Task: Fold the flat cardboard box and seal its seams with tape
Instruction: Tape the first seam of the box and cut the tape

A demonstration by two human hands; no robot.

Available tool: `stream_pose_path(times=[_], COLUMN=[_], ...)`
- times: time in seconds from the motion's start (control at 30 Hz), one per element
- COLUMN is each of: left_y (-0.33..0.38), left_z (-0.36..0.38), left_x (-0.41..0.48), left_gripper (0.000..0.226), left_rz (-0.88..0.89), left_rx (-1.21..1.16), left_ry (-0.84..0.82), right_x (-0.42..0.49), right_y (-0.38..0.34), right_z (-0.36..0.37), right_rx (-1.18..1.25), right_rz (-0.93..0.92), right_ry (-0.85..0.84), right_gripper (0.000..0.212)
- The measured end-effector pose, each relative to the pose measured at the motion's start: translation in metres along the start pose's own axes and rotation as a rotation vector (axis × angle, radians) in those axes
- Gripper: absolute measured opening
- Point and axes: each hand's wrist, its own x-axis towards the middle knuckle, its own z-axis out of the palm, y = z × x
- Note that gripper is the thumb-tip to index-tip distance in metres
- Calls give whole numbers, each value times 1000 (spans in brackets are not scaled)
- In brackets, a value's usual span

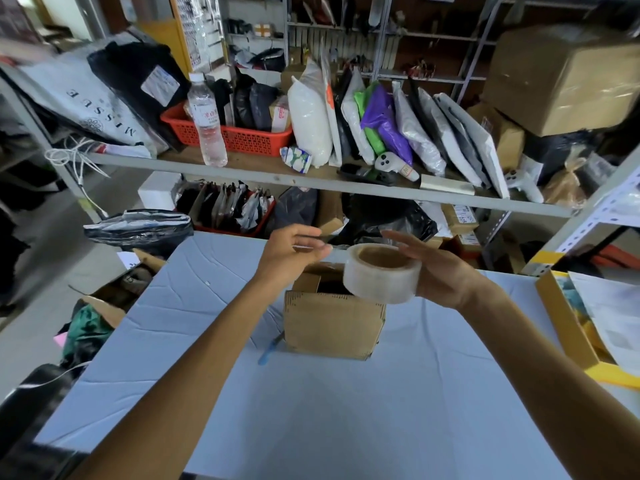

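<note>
A small brown cardboard box stands upright on the pale blue table, its top flaps partly open. Above it my right hand holds a roll of clear tape with a brown core, palm against the roll's far side. My left hand is raised just left of the roll, thumb and fingers pinched on the loose end of the tape, a short clear strip stretching from it to the roll. A blue-handled cutter lies on the table at the box's lower left corner.
A metal shelf crosses behind the table, with a water bottle, a red basket and several packed bags. A yellow-edged box with papers sits at the table's right edge. Open cartons stand on the floor at left.
</note>
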Motion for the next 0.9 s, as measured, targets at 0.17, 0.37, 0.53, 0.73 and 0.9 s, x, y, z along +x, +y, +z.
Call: stream_pose_path(times=[0.17, 0.37, 0.53, 0.73, 0.9], left_y=[2, 5, 4, 1, -1], left_z=[2, 7, 5, 0, -1], left_x=[1, -2, -1, 0, 1], left_gripper=[11, 16, 17, 15, 10], left_rz=[-60, -145, -179, -235, -297], left_rx=[42, -99, -71, -85, -157], left_ry=[17, -17, -51, -64, -57], right_x=[-13, -25, -23, -17, -17], right_y=[2, -4, 2, 2, 2], right_z=[-3, 19, 38, 28, 20], right_rx=[-21, -286, -378, -29, 230], right_rz=[-169, -336, -415, -308, -281], right_ry=[-299, -312, -295, -307, -116], right_gripper=[55, 79, 65, 70, 54])
